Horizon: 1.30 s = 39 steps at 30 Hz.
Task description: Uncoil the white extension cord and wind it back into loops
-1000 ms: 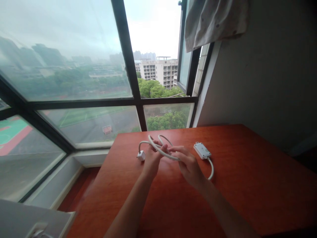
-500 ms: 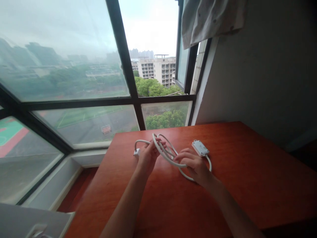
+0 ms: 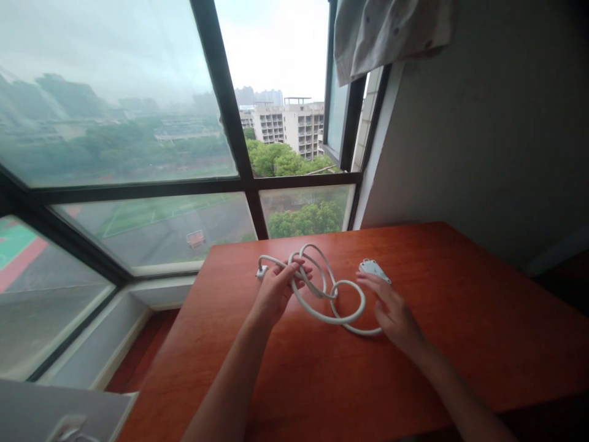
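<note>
A white power cord [image 3: 327,301] lies in loose loops on the red-brown wooden table [image 3: 460,319]. My left hand [image 3: 276,291] is closed around the cord's loops close to the white plug [image 3: 262,271], which is lifted a little off the table. My right hand [image 3: 396,313] lies flat with its fingers stretched out, its fingertips touching the white socket block [image 3: 373,268] at the cord's other end. One big loop rests on the table between the two hands.
A large window with dark frames [image 3: 239,178] runs behind the table's far edge. A grey wall [image 3: 483,123] stands to the right, with a pale cloth [image 3: 391,31] hanging above. A light grey surface [image 3: 59,411] sits at the bottom left.
My right hand let go of the cord and moved right, flat onto the table by the socket block. The loops dropped onto the table and spread. My left hand kept its hold.
</note>
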### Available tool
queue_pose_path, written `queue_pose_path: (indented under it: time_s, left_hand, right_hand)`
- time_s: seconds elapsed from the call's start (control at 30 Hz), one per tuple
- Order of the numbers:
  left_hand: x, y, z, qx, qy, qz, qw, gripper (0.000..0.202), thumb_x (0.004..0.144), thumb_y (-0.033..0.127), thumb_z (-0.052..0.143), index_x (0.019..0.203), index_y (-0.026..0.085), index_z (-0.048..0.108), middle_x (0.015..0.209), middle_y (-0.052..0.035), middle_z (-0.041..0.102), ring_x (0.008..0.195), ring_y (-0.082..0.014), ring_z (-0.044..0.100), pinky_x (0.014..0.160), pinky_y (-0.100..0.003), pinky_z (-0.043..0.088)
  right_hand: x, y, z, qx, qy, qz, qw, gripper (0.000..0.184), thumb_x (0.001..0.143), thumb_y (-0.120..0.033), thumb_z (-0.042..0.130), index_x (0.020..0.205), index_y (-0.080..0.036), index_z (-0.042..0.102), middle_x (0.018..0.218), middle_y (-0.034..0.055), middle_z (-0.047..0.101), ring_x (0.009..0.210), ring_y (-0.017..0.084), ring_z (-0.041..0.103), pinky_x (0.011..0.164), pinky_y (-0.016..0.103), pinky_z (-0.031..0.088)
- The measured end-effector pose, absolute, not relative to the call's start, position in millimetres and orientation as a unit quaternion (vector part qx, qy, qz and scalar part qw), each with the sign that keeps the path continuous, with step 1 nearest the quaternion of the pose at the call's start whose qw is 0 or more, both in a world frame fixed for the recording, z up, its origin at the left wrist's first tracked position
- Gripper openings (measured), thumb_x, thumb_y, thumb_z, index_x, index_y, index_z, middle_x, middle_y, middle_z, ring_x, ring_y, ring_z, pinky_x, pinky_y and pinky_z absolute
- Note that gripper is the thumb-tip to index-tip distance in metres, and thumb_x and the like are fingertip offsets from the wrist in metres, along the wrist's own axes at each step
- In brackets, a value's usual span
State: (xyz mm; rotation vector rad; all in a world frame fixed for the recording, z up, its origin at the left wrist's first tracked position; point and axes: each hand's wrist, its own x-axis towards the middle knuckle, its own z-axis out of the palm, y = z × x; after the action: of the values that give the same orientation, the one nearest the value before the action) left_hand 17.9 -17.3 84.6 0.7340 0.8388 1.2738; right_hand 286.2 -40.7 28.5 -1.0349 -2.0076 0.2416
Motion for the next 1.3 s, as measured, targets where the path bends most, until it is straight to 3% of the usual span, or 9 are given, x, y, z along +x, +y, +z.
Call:
queue_pose_path:
  time_s: [0.07,0.2,0.3,0.43,0.6,0.77,0.97,1.2,1.3]
  left_hand:
    - [16,-17,85,0.325,0.375,0.56,0.664,0.033,0.073,0.029,0.075,0.099,0.011,0.065,0.086,-0.0117,0.073,0.079,-0.0207,0.071,0.069,-0.025,0.053]
    - [14,-17,85,0.331,0.373,0.554,0.667,0.033,0.074,0.03,0.075,0.1,0.011,0.066,0.087,-0.012,0.073,0.08,-0.0206,0.071,0.07,-0.025,0.053]
    - [14,-17,84,0.341,0.368,0.549,0.669,0.034,0.074,0.031,0.075,0.1,0.011,0.066,0.089,-0.0123,0.073,0.081,-0.0209,0.071,0.073,-0.026,0.053]
    - [15,-17,83,0.358,0.367,0.537,0.67,0.034,0.074,0.033,0.075,0.1,0.011,0.067,0.089,-0.0123,0.073,0.081,-0.0209,0.07,0.074,-0.028,0.052]
    - [20,-22,85,0.419,0.371,0.489,0.669,0.037,0.075,0.035,0.074,0.102,0.01,0.067,0.089,-0.0137,0.072,0.078,-0.0208,0.07,0.069,-0.026,0.05]
    - [26,-25,83,0.469,0.373,0.466,0.651,0.037,0.075,0.036,0.074,0.103,0.012,0.068,0.086,-0.0122,0.072,0.078,-0.0202,0.068,0.071,-0.027,0.05]
    - [28,-24,83,0.493,0.375,0.486,0.617,0.036,0.078,0.042,0.069,0.099,0.012,0.07,0.086,-0.0088,0.07,0.068,-0.0147,0.063,0.061,-0.021,0.046]
    - [29,-24,85,0.462,0.389,0.526,0.599,0.04,0.08,0.046,0.067,0.1,0.011,0.068,0.084,-0.0106,0.07,0.07,-0.0159,0.065,0.062,-0.022,0.048]
    - [33,-24,85,0.465,0.397,0.536,0.582,0.04,0.081,0.046,0.066,0.101,0.011,0.067,0.084,-0.01,0.07,0.069,-0.0154,0.065,0.06,-0.021,0.048]
  right_hand:
    - [299,-30,17,-0.526,-0.745,0.029,0.41,0.046,0.088,-0.017,0.04,0.133,-0.019,0.047,0.135,0.0132,0.051,0.127,0.027,0.046,0.107,0.049,0.037]
    - [316,-18,-8,-0.678,-0.69,-0.027,0.254,0.06,0.084,-0.043,0.056,0.133,-0.011,0.046,0.131,0.0222,0.053,0.121,0.036,0.048,0.098,0.05,0.041]
    - [323,-15,-15,-0.702,-0.681,-0.017,0.206,0.054,0.082,-0.036,0.058,0.129,-0.012,0.05,0.119,0.021,0.062,0.11,0.034,0.056,0.089,0.046,0.045]
    - [330,-3,-1,-0.685,-0.649,0.06,0.325,0.044,0.082,-0.025,0.053,0.125,-0.017,0.056,0.109,0.0142,0.069,0.09,0.026,0.066,0.079,0.039,0.052]
    - [319,11,48,-0.578,-0.605,0.172,0.521,0.049,0.082,-0.028,0.057,0.13,-0.018,0.054,0.105,0.0106,0.07,0.078,0.021,0.07,0.069,0.034,0.058]
    - [289,-3,103,-0.426,-0.668,0.241,0.56,0.042,0.084,-0.028,0.062,0.126,-0.025,0.057,0.121,0.009,0.065,0.087,0.019,0.069,0.075,0.033,0.059]
    - [275,-28,133,-0.286,-0.83,0.23,0.421,0.029,0.088,-0.023,0.059,0.116,-0.027,0.066,0.124,0.0073,0.063,0.11,0.022,0.062,0.088,0.035,0.057]
    - [257,-39,138,-0.257,-0.915,0.167,0.262,0.037,0.09,-0.009,0.05,0.115,-0.03,0.067,0.117,0.0035,0.067,0.1,0.019,0.066,0.084,0.03,0.054]
    - [242,-41,132,-0.261,-0.931,0.117,0.226,0.029,0.091,-0.01,0.051,0.112,-0.025,0.066,0.115,0.0048,0.066,0.099,0.018,0.063,0.083,0.028,0.051]
